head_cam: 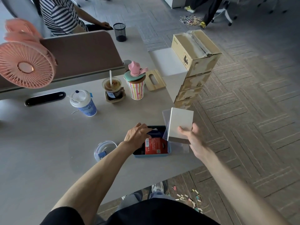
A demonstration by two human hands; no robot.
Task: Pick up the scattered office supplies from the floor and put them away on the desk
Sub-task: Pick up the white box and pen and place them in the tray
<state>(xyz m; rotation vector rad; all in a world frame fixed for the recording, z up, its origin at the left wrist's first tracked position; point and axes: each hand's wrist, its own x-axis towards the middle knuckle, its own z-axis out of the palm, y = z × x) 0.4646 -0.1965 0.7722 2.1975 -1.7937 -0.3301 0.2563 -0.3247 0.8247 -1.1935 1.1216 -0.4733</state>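
One blue box (151,155) sits by the desk (48,143) edge; the left hand (137,135) curls on one dark item (154,133) inside it; the right hand (193,140) grips one silver case (180,124) above it; many clips (190,198) lie on the floor nearby.

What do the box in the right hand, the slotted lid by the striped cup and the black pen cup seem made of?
Box: card or thin metal, can't tell which; satin silver face with a soft, even sheen.
Slotted lid: pale wood or bamboo, matte, faint grain visible.
Pen cup: probably metal mesh, black; its wall looks see-through.
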